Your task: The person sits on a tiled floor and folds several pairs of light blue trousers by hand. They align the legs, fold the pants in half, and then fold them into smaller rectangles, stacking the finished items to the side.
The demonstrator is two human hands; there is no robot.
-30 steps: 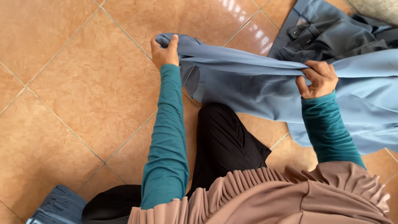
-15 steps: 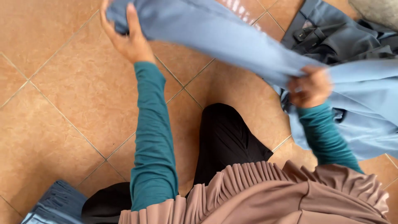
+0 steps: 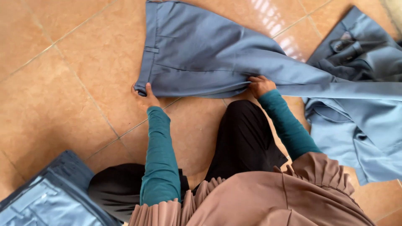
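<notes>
Trousers (image 3: 201, 54) lie flat, left hand (image 3: 146, 95) and right hand (image 3: 259, 86) gripping edges.

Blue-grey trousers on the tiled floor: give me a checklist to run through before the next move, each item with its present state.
1. Blue-grey trousers laid on the tile floor: ok.
2. Left hand grips the waistband corner: ok.
3. Right hand pinches the fabric at the near edge: ok.
4. Fabric smooth: not ok, creases fan out from the right hand.
5. Legs aligned: cannot tell, they run off to the right over the heap of blue clothes.
6. Folded dark garment apart from the trousers: ok.
</notes>
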